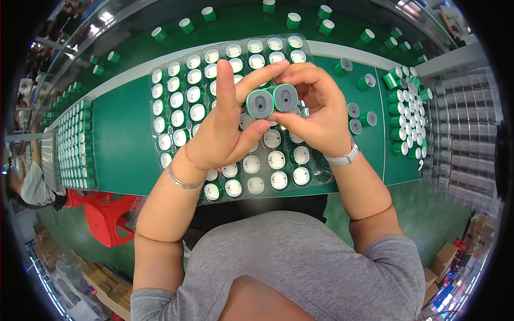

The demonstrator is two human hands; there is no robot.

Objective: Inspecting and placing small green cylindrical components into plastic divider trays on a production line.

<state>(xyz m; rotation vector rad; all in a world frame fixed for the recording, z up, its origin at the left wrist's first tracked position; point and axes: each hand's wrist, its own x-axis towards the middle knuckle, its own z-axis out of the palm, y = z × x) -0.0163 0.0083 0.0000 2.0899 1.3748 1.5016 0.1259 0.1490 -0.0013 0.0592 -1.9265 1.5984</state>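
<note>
Left hand point(224, 131) and right hand point(321, 115), fingers point(262, 75) partly closed, grip two green cylinders point(260, 104) — side by side above the clear tray point(323, 172), apparently to expose their grey ends point(285, 98).

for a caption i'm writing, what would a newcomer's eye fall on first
Probably two grey-ended green cylinders, held side by side at the centre by the left hand and right hand. Beneath spreads a clear tray of white-topped cylinders; a red stool stands lower left.
</note>
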